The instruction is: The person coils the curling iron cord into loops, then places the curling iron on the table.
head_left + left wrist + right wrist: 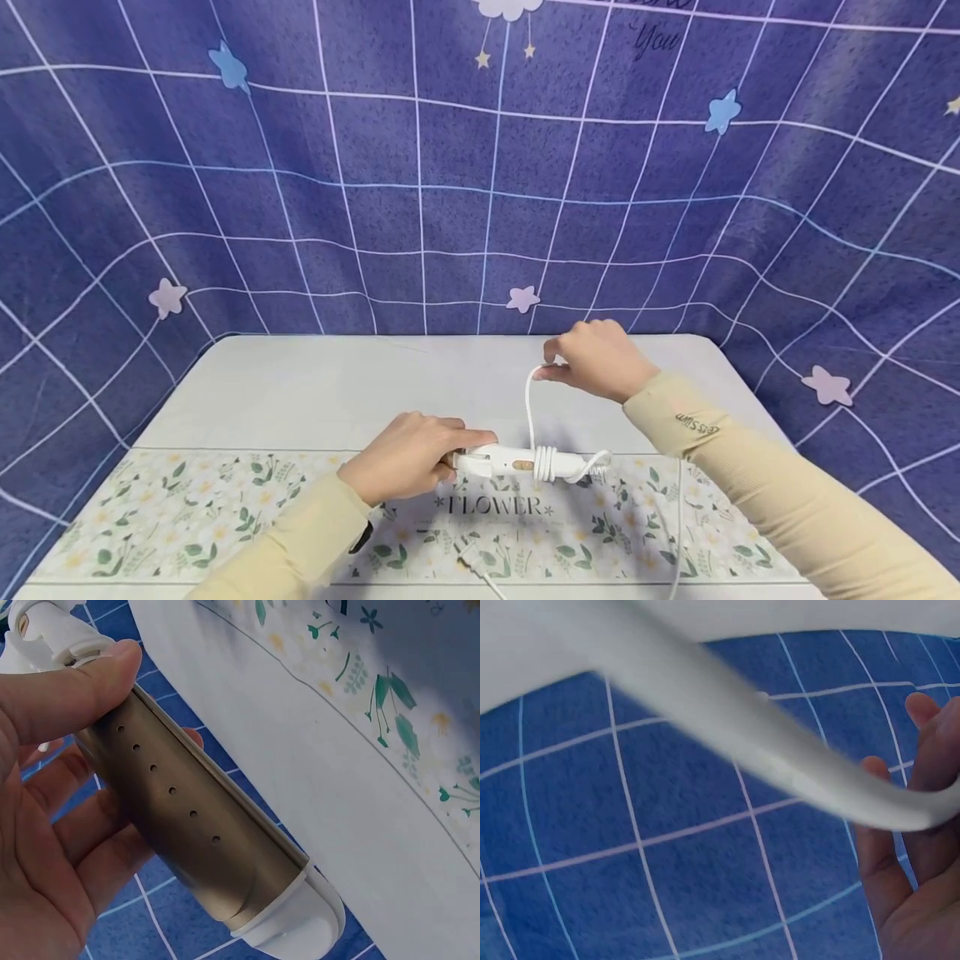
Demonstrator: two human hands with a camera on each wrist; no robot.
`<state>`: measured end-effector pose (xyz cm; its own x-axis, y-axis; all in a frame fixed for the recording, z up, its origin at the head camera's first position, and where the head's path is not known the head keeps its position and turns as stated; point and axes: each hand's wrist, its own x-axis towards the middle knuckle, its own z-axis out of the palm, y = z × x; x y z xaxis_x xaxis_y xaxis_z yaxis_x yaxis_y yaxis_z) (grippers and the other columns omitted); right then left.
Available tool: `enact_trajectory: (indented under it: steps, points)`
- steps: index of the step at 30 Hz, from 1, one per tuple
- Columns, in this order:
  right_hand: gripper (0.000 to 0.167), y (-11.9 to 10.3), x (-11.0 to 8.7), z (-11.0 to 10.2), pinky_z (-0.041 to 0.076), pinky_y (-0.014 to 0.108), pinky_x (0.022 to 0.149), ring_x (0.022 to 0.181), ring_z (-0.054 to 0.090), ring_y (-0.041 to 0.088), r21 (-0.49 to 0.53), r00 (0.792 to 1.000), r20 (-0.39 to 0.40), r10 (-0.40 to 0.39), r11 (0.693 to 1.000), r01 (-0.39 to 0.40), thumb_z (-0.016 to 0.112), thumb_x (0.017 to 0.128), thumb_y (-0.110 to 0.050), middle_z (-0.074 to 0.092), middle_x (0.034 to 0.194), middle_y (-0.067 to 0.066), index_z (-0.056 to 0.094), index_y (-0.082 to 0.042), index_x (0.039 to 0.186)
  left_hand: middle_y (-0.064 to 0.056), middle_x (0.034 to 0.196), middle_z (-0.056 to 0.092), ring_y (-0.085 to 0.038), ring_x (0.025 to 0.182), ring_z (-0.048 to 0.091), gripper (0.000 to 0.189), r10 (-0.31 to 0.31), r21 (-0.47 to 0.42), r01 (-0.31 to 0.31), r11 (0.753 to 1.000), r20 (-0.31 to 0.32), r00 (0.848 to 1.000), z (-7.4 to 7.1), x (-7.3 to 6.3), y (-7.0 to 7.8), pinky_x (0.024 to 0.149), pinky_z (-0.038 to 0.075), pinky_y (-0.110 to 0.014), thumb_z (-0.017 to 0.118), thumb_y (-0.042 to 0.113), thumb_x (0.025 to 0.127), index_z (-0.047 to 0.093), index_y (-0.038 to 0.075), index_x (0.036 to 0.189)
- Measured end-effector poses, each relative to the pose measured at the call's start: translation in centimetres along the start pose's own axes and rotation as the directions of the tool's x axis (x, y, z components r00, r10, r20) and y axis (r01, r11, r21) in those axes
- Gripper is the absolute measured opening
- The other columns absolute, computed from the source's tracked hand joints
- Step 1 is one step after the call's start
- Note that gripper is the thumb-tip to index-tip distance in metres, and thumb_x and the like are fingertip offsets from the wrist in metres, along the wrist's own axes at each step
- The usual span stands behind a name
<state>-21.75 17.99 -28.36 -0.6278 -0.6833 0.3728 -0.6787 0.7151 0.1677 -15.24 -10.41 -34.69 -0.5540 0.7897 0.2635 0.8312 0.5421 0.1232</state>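
Observation:
My left hand [408,460] grips a white curling iron [498,460] by its barrel end, holding it level above the table's printed band. In the left wrist view the bronze barrel [176,791] has a row of small holes and a white tip, with the thumb pressed near its base. White cord [545,464] is coiled round the iron's handle. Up and to the right, my right hand [600,360] pinches a raised length of that cord [528,408] between thumb and fingers. Close to the camera, the cord [780,761] crosses the right wrist view, blurred.
A white plug [471,557] lies on the table [337,379] near its front edge. More cord [678,533] hangs below the right forearm. Behind and at both sides hangs a blue gridded cloth [450,217] with stars. Flowers decorate the table cover's front band.

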Motion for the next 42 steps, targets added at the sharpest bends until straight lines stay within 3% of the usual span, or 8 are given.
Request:
enact_trajectory:
  steps: [8, 17, 32, 42]
  points:
    - [0.009, -0.9, 1.0, -2.4, 0.050, 0.040, 0.048, 0.055, 0.064, 0.020, 0.003, 0.997, 0.036, -0.064, 0.998, 0.064, 0.082, 0.086, -0.023, 0.074, 0.077, -0.003, 0.077, -0.017, 0.090, 0.011, 0.073, 0.053, 0.000, 0.054, 0.044, 0.067, -0.020, 0.041, 0.021, 0.999, -0.008, 1.000, -0.1, 0.2, 0.1, 0.049, 0.038, -0.020, 0.070, -0.011, 0.070, 0.067, 0.028, 0.124]
    - [0.017, -3.0, 0.8, -3.8, 0.045, 0.039, 0.043, 0.047, 0.056, 0.020, -0.084, 1.000, -0.007, -0.028, 0.996, 0.028, 0.081, 0.086, -0.022, 0.059, 0.058, -0.005, 0.069, -0.018, 0.075, 0.008, 0.074, 0.058, -0.001, 0.051, 0.042, 0.068, -0.114, 0.065, 0.115, 0.991, -0.018, 0.993, 0.4, 0.2, -0.6, 0.049, 0.041, -0.023, 0.074, -0.011, 0.072, 0.068, 0.022, 0.131]
    - [0.023, -5.8, -1.2, -3.4, 0.035, 0.026, 0.040, 0.045, 0.037, 0.005, -0.046, 0.986, -0.130, -0.108, 0.994, 0.103, 0.080, 0.087, -0.019, 0.049, 0.056, -0.008, 0.063, -0.018, 0.072, 0.001, 0.081, 0.067, -0.007, 0.051, 0.043, 0.064, -0.229, 0.088, 0.231, 0.969, -0.031, 0.973, 1.0, -0.2, -1.4, 0.049, 0.041, -0.026, 0.079, -0.004, 0.075, 0.067, 0.018, 0.133]
    - [0.010, -6.4, -3.5, -1.6, 0.033, 0.020, 0.042, 0.046, 0.038, 0.000, 0.101, 0.973, -0.191, -0.126, 0.984, 0.147, 0.079, 0.087, -0.014, 0.056, 0.062, -0.009, 0.070, -0.017, 0.083, 0.000, 0.082, 0.068, -0.010, 0.055, 0.057, 0.063, -0.295, 0.105, 0.297, 0.949, -0.041, 0.955, 1.2, -0.3, -1.5, 0.050, 0.046, -0.030, 0.082, -0.001, 0.077, 0.065, 0.018, 0.135]
